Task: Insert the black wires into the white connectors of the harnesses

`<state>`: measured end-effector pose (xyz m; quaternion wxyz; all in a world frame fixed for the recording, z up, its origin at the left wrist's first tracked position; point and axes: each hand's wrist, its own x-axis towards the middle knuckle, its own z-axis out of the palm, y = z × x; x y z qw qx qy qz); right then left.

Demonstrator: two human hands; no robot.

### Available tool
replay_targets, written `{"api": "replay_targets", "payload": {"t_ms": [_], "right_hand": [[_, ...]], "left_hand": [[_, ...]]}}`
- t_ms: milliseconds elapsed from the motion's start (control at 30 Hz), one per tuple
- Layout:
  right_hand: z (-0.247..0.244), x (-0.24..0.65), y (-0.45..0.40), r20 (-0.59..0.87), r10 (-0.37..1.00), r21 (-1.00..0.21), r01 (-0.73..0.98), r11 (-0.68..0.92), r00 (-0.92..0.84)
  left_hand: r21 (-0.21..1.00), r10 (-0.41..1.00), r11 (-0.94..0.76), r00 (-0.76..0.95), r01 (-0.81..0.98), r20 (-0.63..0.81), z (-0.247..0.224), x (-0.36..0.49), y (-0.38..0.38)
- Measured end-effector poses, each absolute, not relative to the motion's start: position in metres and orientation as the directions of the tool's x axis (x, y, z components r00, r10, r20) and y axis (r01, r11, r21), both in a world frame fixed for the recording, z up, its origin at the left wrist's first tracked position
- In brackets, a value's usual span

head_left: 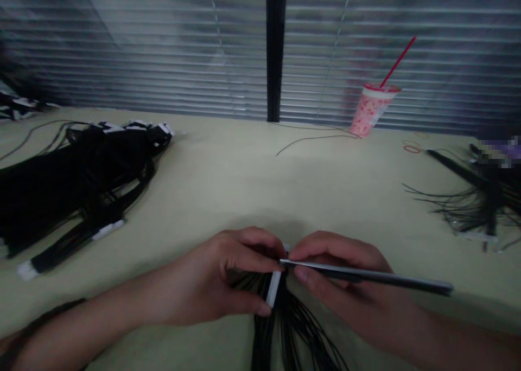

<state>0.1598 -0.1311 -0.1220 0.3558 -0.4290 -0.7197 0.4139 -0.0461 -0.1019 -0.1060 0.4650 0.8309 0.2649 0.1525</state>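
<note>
At the lower middle, a narrow white connector point(274, 289) with a bundle of thin black wires point(285, 327) hanging toward the front edge is gripped between the fingers and thumb of my left hand point(228, 276). My right hand point(345, 268) pinches a slim dark tool with a metallic sheen point(391, 279). The tool lies nearly level, its thin tip touching or very close to the upper part of the connector, beside my left fingertips. Exactly where the tip meets the connector is too small to tell.
A large pile of black wire bundles point(93, 165) with white ends lies at left. Loose wires point(459, 203) lie at right, near rubber bands point(412, 148). A pink cup point(372, 110) with a red straw stands at the back of the table point(203, 170), before window blinds point(163, 51).
</note>
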Motion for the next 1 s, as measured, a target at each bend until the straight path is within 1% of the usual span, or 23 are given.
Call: {"api": "replay_targets", "payload": {"t_ms": [67,167,233,333,433,667,900,1000], "right_hand": [[-0.121,0.159,-0.132,0.177,0.902,-0.887,0.333,0.319,-0.393],[-0.121,0.158,-0.132,0.220,0.864,-0.877,0.296,0.379,-0.453],[-0.122,0.157,-0.132,0.252,0.850,-0.869,0.278,0.409,-0.464],[-0.124,0.157,-0.132,0.265,0.847,-0.864,0.276,0.420,-0.461],[-0.124,0.155,-0.131,0.279,0.828,-0.869,0.239,0.433,-0.487],[-0.112,0.152,-0.132,0.403,0.818,-0.828,0.218,0.517,-0.410],[-0.122,0.154,-0.134,0.340,0.818,-0.840,0.242,0.486,-0.465],[-0.124,0.154,-0.134,0.336,0.816,-0.839,0.245,0.486,-0.470]], "left_hand": [[0.854,0.584,-0.429,0.812,0.294,0.013,-0.106,-0.046,-0.102],[0.853,0.577,-0.436,0.816,0.287,0.021,-0.106,-0.045,-0.102],[0.851,0.576,-0.439,0.817,0.288,0.021,-0.105,-0.044,-0.102],[0.848,0.578,-0.442,0.816,0.292,0.021,-0.104,-0.044,-0.101],[0.844,0.580,-0.451,0.814,0.292,0.028,-0.105,-0.045,-0.101],[0.841,0.579,-0.453,0.815,0.295,0.026,-0.105,-0.046,-0.102],[0.822,0.563,-0.473,0.826,0.317,0.006,-0.104,-0.046,-0.102],[0.813,0.556,-0.487,0.831,0.319,0.006,-0.104,-0.046,-0.103]]}}
